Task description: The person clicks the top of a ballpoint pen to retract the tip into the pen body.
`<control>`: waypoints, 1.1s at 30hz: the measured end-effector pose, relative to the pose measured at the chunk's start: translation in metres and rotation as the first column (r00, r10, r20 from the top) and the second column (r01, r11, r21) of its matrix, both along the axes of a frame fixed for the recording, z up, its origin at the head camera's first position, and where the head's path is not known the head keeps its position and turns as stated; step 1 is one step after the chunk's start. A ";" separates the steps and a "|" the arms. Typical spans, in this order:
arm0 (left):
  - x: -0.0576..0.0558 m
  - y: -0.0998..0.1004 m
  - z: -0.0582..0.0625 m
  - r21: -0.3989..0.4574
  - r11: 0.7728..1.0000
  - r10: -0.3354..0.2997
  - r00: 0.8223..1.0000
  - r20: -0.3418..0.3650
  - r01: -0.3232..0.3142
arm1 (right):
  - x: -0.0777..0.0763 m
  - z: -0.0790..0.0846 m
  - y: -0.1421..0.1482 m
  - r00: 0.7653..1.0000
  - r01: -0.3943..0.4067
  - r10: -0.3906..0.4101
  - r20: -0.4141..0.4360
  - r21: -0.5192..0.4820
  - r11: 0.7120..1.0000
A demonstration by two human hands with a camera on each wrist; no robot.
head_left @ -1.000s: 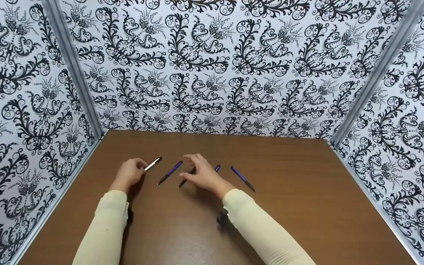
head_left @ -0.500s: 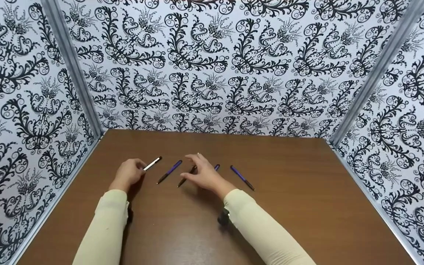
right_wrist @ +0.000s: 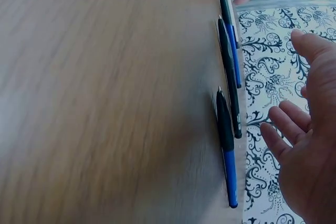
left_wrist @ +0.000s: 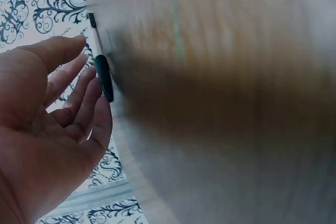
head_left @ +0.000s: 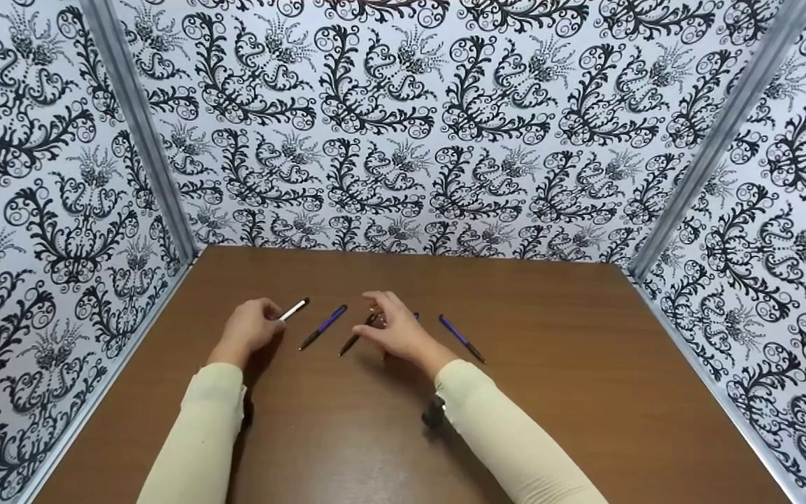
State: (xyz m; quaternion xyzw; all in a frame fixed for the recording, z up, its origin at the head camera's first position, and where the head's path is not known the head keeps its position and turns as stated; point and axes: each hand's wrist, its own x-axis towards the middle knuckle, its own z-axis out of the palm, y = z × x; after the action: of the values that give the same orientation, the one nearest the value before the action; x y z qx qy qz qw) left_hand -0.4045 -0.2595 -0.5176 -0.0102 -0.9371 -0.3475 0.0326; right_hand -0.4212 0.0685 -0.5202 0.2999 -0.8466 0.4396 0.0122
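find a white ballpoint pen [head_left: 295, 309] lying slantwise on the wood-grain table [head_left: 550, 336], right by the left hand [head_left: 248, 329], loosely curved with thumb and fingers apart, apparently not pinching; cannot tell about contact. next along, count a blue-and-black ballpoint [head_left: 322, 327], a black ballpoint [head_left: 352, 344] and a second blue ballpoint [right_wrist: 229, 169], mostly hidden in the head view by the right hand [head_left: 397, 336], spread wide with thumb well off the fingers and gripping nothing. beyond that, spot a third blue ballpoint [head_left: 462, 339], leaning the opposite way. judge the handling as unfinished: all five spaced out in a loose row, none visibly lifted or gathered. note slim round barrels, smooth plastic, dark grips tapering to points; farther out, brown streaked wood with a soft sheen, cream cloth sleeves [head_left: 189, 434], straight grey posts [head_left: 140, 133] and white wallpaper [head_left: 396, 161] in curling black scrollwork.
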 end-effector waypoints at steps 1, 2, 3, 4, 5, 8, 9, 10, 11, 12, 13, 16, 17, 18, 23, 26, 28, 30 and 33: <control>0.000 0.001 0.000 0.009 1.000 -0.009 1.000 -0.012 0.010 | 0.000 0.000 0.001 1.000 0.000 0.000 0.010 -0.011 1.000; 0.000 0.003 0.000 0.019 1.000 -0.022 0.999 -0.028 0.023 | -0.001 -0.001 0.003 1.000 0.001 -0.001 0.016 -0.019 1.000; -0.001 0.005 0.001 0.027 0.999 -0.039 0.998 -0.049 0.041 | -0.002 -0.001 0.004 1.000 0.005 -0.004 0.020 -0.028 1.000; -0.001 0.007 0.001 0.039 0.998 -0.056 0.996 -0.066 0.059 | -0.002 -0.002 0.006 1.000 0.007 -0.006 0.020 -0.035 0.999; -0.001 0.009 0.002 0.048 0.996 -0.073 0.994 -0.084 0.077 | -0.003 -0.002 0.007 1.000 0.011 -0.010 0.018 -0.034 0.999; -0.002 0.015 0.003 0.070 0.989 -0.119 0.985 -0.122 0.128 | -0.005 -0.003 0.013 1.000 0.007 -0.006 0.017 -0.049 0.999; -0.002 0.018 0.003 0.079 0.987 -0.128 0.984 -0.128 0.138 | -0.005 -0.003 0.015 1.000 0.003 -0.002 0.015 -0.058 0.998; -0.002 0.020 0.003 0.088 0.985 -0.134 0.983 -0.128 0.146 | -0.005 -0.004 0.017 1.000 -0.003 0.004 0.015 -0.067 0.998; -0.002 0.022 0.003 0.093 0.983 -0.145 0.981 -0.128 0.157 | -0.006 -0.004 0.019 1.000 -0.007 0.007 0.013 -0.074 0.997; -0.003 0.024 0.002 0.098 0.981 -0.156 0.979 -0.129 0.169 | -0.006 -0.005 0.021 1.000 -0.011 0.011 0.008 -0.081 0.997; -0.003 0.027 0.002 0.104 0.978 -0.165 0.978 -0.126 0.179 | -0.006 -0.005 0.023 1.000 -0.014 0.014 0.001 -0.083 0.996; -0.002 0.034 0.001 0.117 0.972 -0.191 0.974 -0.119 0.205 | -0.005 -0.006 0.029 1.000 -0.018 0.016 -0.017 -0.083 0.996; -0.002 0.035 0.002 0.121 0.970 -0.196 0.974 -0.113 0.209 | -0.004 -0.006 0.031 1.000 -0.016 0.014 -0.024 -0.075 0.997; -0.001 0.037 0.002 0.127 0.969 -0.199 0.974 -0.106 0.212 | -0.004 -0.006 0.032 1.000 -0.015 0.013 -0.029 -0.070 0.997; 0.000 0.040 0.004 0.153 0.962 -0.213 0.972 -0.099 0.227 | -0.005 -0.006 0.034 1.000 0.005 -0.007 -0.023 -0.066 0.998; 0.001 0.041 0.004 0.159 0.958 -0.225 0.968 -0.108 0.240 | -0.004 -0.006 0.032 1.000 0.009 -0.010 -0.009 -0.079 0.997; 0.002 0.040 0.003 0.162 0.957 -0.227 0.968 -0.105 0.242 | -0.004 -0.005 0.030 1.000 0.009 -0.010 -0.007 -0.086 0.996; 0.002 0.041 0.002 0.163 0.958 -0.223 0.970 -0.101 0.237 | -0.003 -0.004 0.026 1.000 0.008 -0.008 0.004 -0.097 0.995; 0.002 0.041 0.001 0.153 0.961 -0.220 0.971 -0.094 0.232 | -0.004 -0.004 0.021 1.000 0.008 -0.006 0.016 -0.111 0.994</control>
State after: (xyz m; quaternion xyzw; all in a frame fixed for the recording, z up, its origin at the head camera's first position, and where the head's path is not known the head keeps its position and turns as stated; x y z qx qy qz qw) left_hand -0.4024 -0.2182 -0.5171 -0.1276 -0.8962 -0.4238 0.0291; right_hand -0.4250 0.0890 -0.5241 0.2925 -0.8219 0.4882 0.0239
